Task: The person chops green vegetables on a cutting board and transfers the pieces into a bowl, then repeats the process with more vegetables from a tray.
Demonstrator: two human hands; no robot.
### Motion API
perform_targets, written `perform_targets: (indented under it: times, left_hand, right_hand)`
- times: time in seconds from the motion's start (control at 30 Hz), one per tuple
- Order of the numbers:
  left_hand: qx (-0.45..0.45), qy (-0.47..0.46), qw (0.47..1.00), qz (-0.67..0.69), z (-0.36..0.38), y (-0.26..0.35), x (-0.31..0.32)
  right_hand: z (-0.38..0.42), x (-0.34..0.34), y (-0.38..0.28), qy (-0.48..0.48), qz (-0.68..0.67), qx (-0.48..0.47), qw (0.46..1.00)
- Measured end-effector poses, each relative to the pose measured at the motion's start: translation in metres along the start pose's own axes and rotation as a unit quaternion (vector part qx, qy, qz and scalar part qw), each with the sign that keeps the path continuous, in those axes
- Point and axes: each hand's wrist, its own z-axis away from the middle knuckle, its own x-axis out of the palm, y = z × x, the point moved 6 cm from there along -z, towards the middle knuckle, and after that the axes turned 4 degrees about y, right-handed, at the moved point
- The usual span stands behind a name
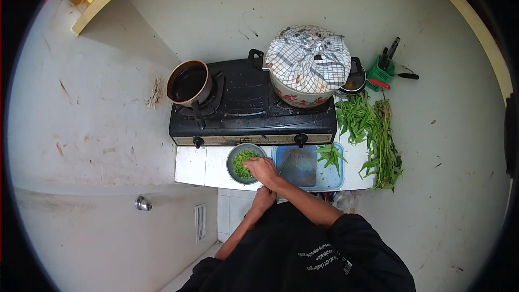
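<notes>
My right hand (261, 170) reaches over the rim of a small grey bowl (231, 176), its fingers together in the chopped greens (241, 163). Just below, at the counter's front edge, my left hand (264, 198) is closed. What it grips is hidden; a thin dark line shows beyond the right wrist, too faint to name. To the right of the bowl lies a light blue tray (336, 180) with a dark, worn flat board (298, 165) in it. A few long green leaves (330, 155) rest at the tray's upper right.
Behind stands a black two-burner stove (246, 94), with a brown saucepan (201, 100) and a cloth-covered pot (303, 97). Bunches of leafy greens (381, 135) lie at right, below a green utensil basket (383, 70). A wall (97, 113) bounds the left.
</notes>
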Motion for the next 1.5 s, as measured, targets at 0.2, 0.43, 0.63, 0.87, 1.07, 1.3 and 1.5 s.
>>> perform_targets:
  times: [0.2,0.43,0.63,0.87,1.07,1.3,1.5]
  left_hand:
    - [0.007,-0.006,1.000,0.010,-0.004,0.015,0.001]
    - [-0.023,-0.037,0.998,-0.040,-0.018,0.018,0.007]
    - [-0.019,-0.040,0.998,-0.038,-0.021,0.029,0.009]
    - [0.001,-0.042,0.998,-0.049,-0.023,0.043,0.011]
    - [-0.015,-0.038,0.998,-0.041,-0.021,0.045,0.005]
    - [-0.020,-0.037,0.998,-0.042,-0.016,0.035,0.006]
    - [-0.011,-0.015,1.000,-0.023,-0.017,0.036,0.003]
  right_hand:
    - [0.013,-0.039,0.015,0.103,-0.070,-0.028,0.992]
    - [0.083,-0.137,0.081,0.281,-0.065,0.019,0.957]
    - [0.131,-0.170,0.159,0.273,0.148,0.106,0.945]
    - [0.117,-0.151,0.203,0.160,0.274,0.176,0.932]
    - [0.115,-0.159,0.188,0.216,0.277,0.138,0.926]
    - [0.110,-0.169,0.187,0.241,0.215,0.124,0.938]
    - [0.120,-0.195,0.177,0.408,-0.124,0.148,0.892]
